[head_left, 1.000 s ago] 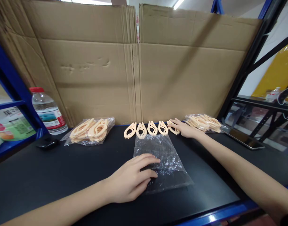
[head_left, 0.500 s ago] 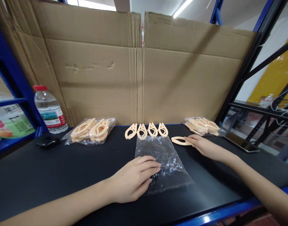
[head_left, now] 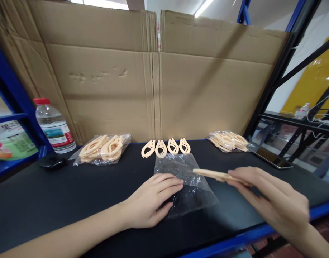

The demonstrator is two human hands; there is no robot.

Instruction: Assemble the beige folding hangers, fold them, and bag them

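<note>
My left hand [head_left: 156,200] lies with fingers stretched out on the left side of a clear plastic bag [head_left: 190,195], which is flat on the black table. Between the thumb and fingers of my right hand [head_left: 272,199] is a beige folding hanger [head_left: 211,174], folded up and seen edge-on. It is raised above the table, its free end pointing left over the bag's right edge. Behind the bag, several more folded hangers [head_left: 161,148] lie in a row. The right palm covers part of the held hanger's near end.
Packed bags of hangers lie at back left [head_left: 102,148] and back right [head_left: 229,141]. A water bottle [head_left: 56,127] with a red cap and a black mouse-like object [head_left: 53,162] are at left. A phone-like slab [head_left: 272,157] lies at right. A cardboard wall [head_left: 110,82] closes the back.
My right hand has lifted the folding hanger off the table and brought it nearer to me, turning it edge-on. My left hand has stayed on the plastic bag.
</note>
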